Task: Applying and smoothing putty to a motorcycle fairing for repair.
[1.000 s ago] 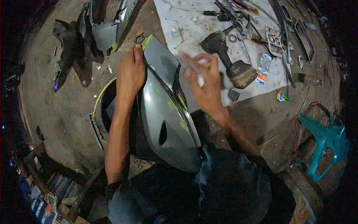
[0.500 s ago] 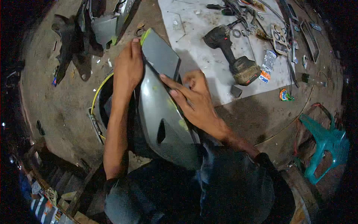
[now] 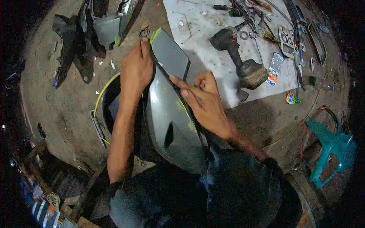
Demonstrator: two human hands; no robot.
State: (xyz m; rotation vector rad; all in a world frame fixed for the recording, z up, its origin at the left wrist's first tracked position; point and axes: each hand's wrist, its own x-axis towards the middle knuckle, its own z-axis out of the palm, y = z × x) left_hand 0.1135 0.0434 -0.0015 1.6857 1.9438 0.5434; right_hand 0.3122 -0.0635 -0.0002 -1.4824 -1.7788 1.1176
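A silver-grey motorcycle body panel (image 3: 161, 114) with yellow-green patches and a dark slot stands lengthwise between my forearms, its near end against my dark clothing. A dark seam divides it from a flatter grey section (image 3: 170, 53) at the far end. My left hand (image 3: 137, 66) is closed around the far left edge, fingers mostly hidden behind it. My right hand (image 3: 203, 102) lies at the right edge by the seam. Its index finger and thumb stretch onto the panel, slightly apart, while the other fingers curl inward. Nothing shows between them.
On a white sheet (image 3: 205, 49) to the right lie a cordless impact wrench (image 3: 241, 57), hand tools and small packets. Dark and grey body parts (image 3: 104, 30) lie far left. A ring (image 3: 144, 32) sits beyond my left hand. A teal plastic panel (image 3: 334, 152) is at right.
The panel and both hands have shifted slightly to the right in the picture. My left hand keeps its grip, and my right index finger and thumb stay along the seam.
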